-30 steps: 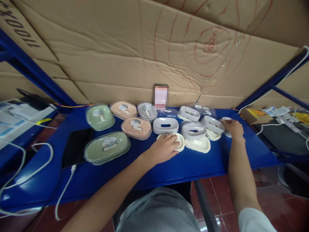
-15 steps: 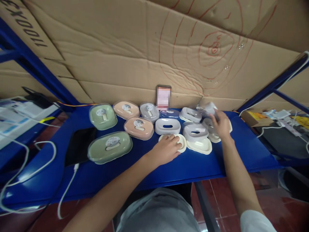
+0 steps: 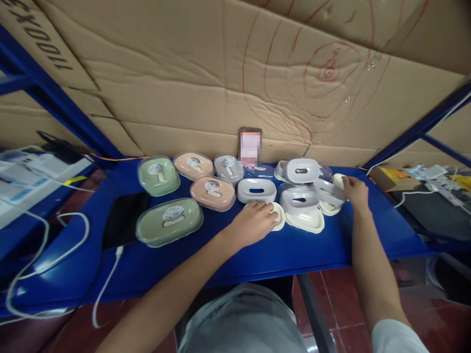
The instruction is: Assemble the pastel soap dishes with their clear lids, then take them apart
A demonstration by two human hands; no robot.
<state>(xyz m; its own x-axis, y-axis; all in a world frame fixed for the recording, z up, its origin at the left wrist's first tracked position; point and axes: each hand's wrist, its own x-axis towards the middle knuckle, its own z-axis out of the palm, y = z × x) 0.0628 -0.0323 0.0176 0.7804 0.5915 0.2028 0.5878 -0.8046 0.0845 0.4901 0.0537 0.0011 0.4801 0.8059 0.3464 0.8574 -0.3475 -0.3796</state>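
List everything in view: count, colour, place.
green boxes: 2, lidded, table left
pink boxes: 2, lidded, centre-left
grey box: 1, lidded, centre back
blue lid: 1, clear blue, by the phone
white inserts: about 5, slotted, centre-right, one stacked at the back
cream trays: about 4, centre-right, some under inserts
phone: 1, leaning on the cardboard
tablet: 1, black, table left
cable: 1, white, at the tablet
table: 1, blue
cardboard: brown, red scribbles, behind the table
left hand: flat on a cream tray
right hand: on a cream tray at the right; grip unclear
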